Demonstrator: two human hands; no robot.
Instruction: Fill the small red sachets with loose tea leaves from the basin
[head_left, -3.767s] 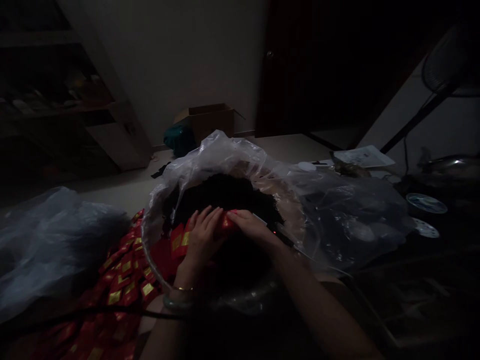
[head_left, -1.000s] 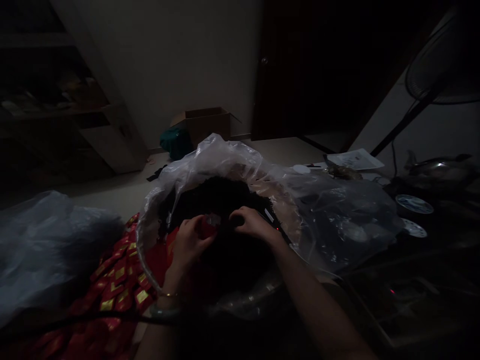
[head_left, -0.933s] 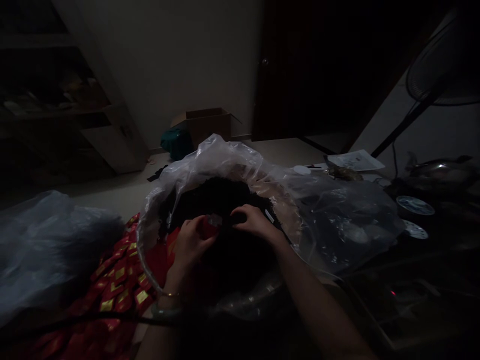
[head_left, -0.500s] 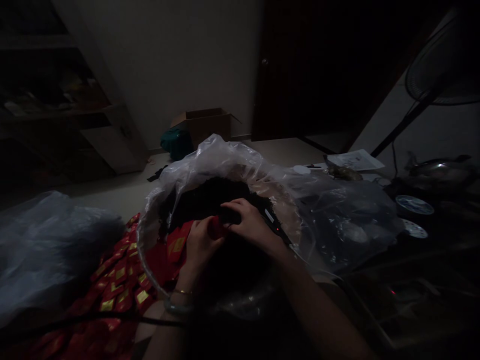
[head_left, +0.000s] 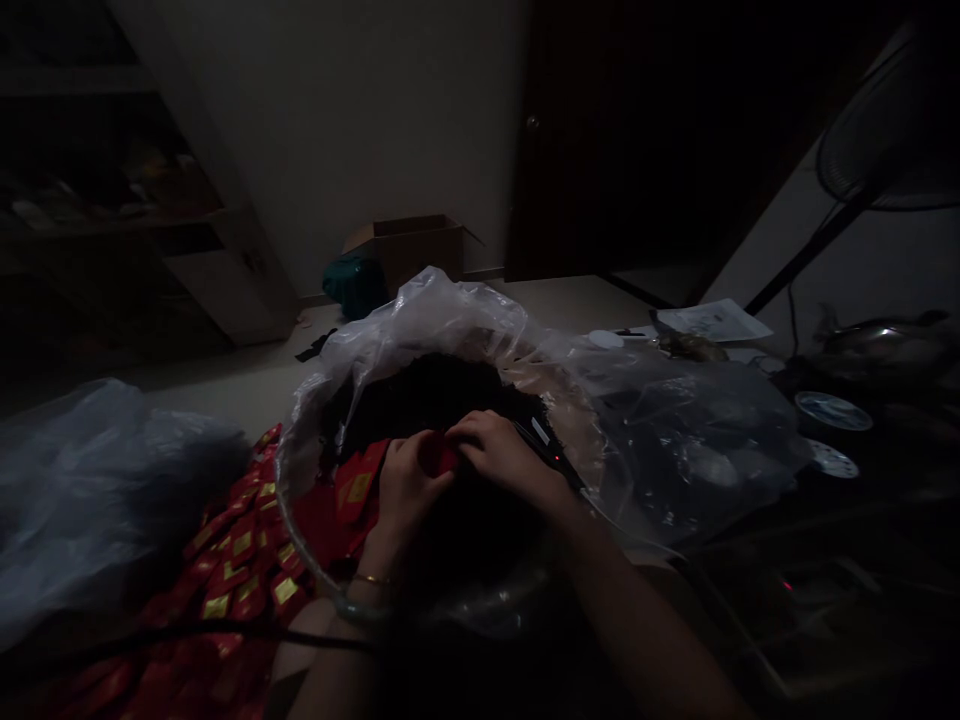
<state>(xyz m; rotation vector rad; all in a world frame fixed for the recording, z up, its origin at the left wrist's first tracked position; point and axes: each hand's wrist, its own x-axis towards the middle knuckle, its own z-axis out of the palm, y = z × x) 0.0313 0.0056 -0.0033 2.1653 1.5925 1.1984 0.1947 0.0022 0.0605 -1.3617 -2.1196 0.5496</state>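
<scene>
My left hand (head_left: 405,490) is closed around a small red packet (head_left: 439,455) above a plastic-lined round basket (head_left: 289,480). Against the packet's upper right edge rest the curled fingers of my right hand (head_left: 499,450); whatever they pinch is hidden. Dark, crumbly loose material, like dry leaves (head_left: 435,385), fills the basket. More red packets with gold labels (head_left: 358,490) lie inside at its left, beside my left wrist. A slim black device with a white label and a red light (head_left: 551,450) sits in the basket just right of my right hand.
A heap of red packets (head_left: 240,570) spreads left of the basket, next to a cloudy plastic bag (head_left: 97,490). Clear plastic sheeting (head_left: 705,440), patterned dishes (head_left: 832,410) and papers (head_left: 716,320) lie right. A cardboard box (head_left: 420,245) stands behind. A dark cable (head_left: 225,630) crosses the lower left.
My right hand, apart from the packet a second ago, has moved left onto its mouth. The packet's clear inner edge, visible earlier, is now covered. My left hand has shifted slightly right with the packet.
</scene>
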